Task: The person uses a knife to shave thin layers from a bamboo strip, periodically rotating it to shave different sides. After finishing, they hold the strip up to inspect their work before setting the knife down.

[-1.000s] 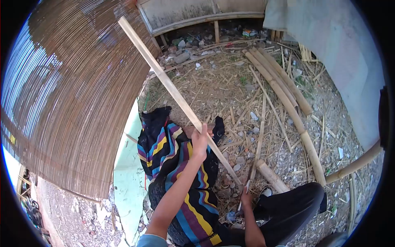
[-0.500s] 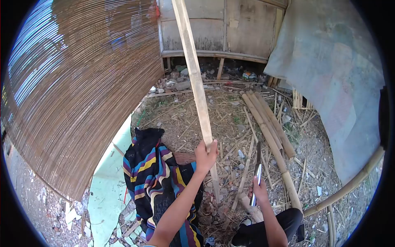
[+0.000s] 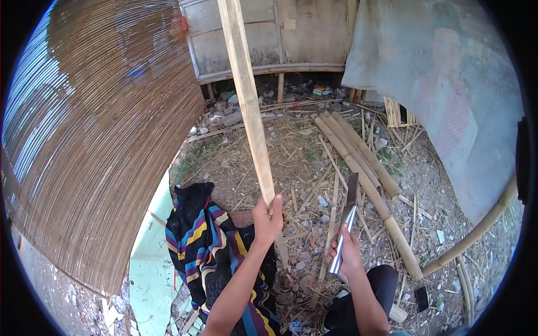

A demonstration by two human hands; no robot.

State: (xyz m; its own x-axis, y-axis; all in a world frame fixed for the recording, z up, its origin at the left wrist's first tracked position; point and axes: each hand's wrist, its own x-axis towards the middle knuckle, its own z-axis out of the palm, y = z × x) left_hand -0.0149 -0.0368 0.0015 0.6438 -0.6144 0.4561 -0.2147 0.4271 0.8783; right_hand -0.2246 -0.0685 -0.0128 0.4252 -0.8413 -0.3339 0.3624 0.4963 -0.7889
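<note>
At centre, my left hand (image 3: 268, 217) grips a long pale bamboo slat (image 3: 246, 101), top cut off; right hand (image 3: 348, 255) clasps a steel-handled dark knife (image 3: 347, 220).

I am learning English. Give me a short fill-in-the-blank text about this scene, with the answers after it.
1. The left hand grips the slat near its ____ end.
2. The right hand holds the knife with the blade pointing ____.
3. The poles lie side by side on the ____.

Missing words: lower; up; ground
</note>
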